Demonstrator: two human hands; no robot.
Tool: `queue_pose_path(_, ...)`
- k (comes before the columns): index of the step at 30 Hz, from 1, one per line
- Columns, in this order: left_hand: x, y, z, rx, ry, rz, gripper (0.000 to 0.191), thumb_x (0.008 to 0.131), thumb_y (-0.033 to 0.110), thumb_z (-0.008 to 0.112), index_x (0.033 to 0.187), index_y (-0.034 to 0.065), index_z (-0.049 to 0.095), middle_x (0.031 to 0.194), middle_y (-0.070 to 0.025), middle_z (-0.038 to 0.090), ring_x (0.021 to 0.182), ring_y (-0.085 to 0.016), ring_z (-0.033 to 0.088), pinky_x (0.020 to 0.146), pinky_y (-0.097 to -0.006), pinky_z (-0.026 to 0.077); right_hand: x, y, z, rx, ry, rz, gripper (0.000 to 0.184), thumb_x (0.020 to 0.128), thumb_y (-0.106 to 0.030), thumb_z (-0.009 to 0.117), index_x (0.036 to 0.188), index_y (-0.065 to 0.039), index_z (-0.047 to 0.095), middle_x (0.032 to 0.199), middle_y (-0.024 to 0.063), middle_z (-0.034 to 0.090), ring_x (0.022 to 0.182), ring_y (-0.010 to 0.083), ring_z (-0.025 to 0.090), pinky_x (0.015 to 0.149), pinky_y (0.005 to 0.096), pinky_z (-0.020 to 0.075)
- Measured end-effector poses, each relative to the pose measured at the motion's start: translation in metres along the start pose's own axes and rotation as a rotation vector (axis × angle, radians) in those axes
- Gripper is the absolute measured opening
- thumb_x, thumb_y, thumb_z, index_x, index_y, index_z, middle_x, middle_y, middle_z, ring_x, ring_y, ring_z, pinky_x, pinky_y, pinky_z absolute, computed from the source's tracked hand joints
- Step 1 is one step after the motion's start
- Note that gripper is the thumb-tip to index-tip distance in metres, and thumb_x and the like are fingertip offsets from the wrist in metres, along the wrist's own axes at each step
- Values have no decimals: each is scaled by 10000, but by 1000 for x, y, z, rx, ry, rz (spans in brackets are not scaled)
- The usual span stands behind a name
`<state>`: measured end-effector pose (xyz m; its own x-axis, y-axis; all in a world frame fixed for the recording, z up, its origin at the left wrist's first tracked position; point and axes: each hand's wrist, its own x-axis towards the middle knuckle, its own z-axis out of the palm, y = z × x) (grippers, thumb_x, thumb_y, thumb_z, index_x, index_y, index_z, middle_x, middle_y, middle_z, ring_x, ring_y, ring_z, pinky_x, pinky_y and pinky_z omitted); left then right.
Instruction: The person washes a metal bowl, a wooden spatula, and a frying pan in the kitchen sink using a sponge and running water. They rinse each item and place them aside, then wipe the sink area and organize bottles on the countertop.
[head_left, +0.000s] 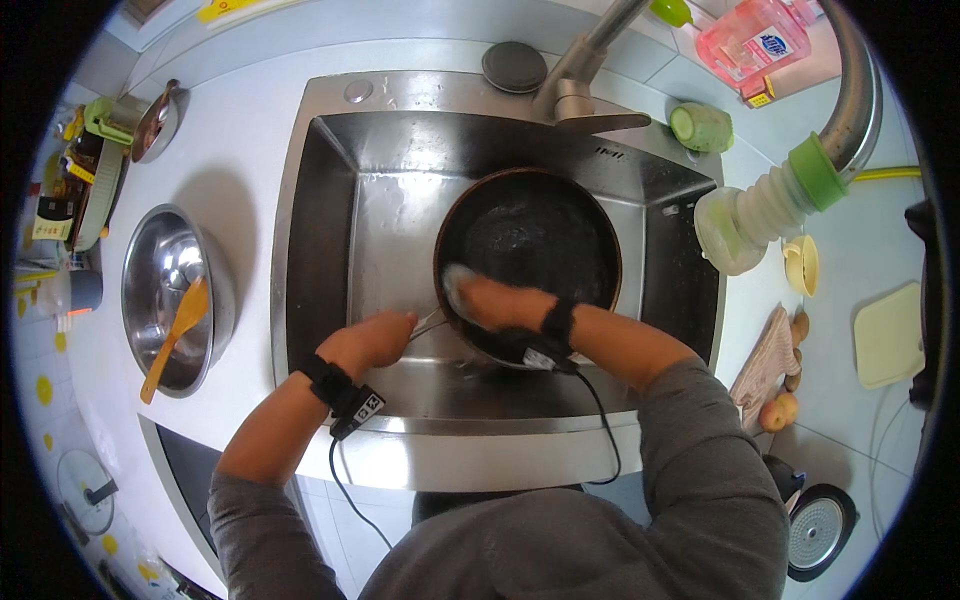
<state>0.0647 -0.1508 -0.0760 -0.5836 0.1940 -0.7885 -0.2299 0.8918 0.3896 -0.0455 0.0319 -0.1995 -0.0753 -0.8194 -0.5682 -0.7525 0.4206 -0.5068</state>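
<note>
A dark round frying pan (540, 225) lies in the stainless steel sink (390, 240), its inside facing up and looking wet. My left hand (375, 339) is closed around the pan's handle (429, 324), to the lower left of the pan. Inside the pan, at its left wall, my right hand (491, 298) presses a pale scrubbing pad (456, 289), whose exact kind is blurred. Both wrists wear black straps with small devices and cables.
The faucet (574, 90) rises behind the sink, its green-collared flexible spout (757, 210) hanging at the right. On the left counter stands a steel bowl (169, 300) with a wooden spatula (184, 319). A green cup (701, 126) lies by the back right corner; a cloth (765, 367) and potatoes are at the right.
</note>
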Motion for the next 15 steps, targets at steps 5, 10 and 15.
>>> queue_pose_path(5,-2,-1,1,-6,43,57,199,828,5,397,995,-26,503,917,-231,590,900,-382,558,764,-436,451,21,66,-65,-238,690,256,210,813,-114,442,990,-12,494,1024,207,459,937,370,479,787,416,445)
queue_pose_path(10,-12,2,-4,-2,71,41,187,851,35,358,964,-20,496,893,-230,590,882,-388,558,758,-445,447,-58,103,-35,-703,332,728,252,800,-182,499,1026,-75,526,981,129,509,934,290,515,763,442,447)
queue_pose_path(15,-12,6,-2,113,7,31,285,906,127,344,1167,63,435,976,-177,570,874,-289,572,737,-395,481,-86,33,21,-176,-115,356,362,729,-180,585,1019,14,491,1063,268,511,993,376,518,811,463,425)
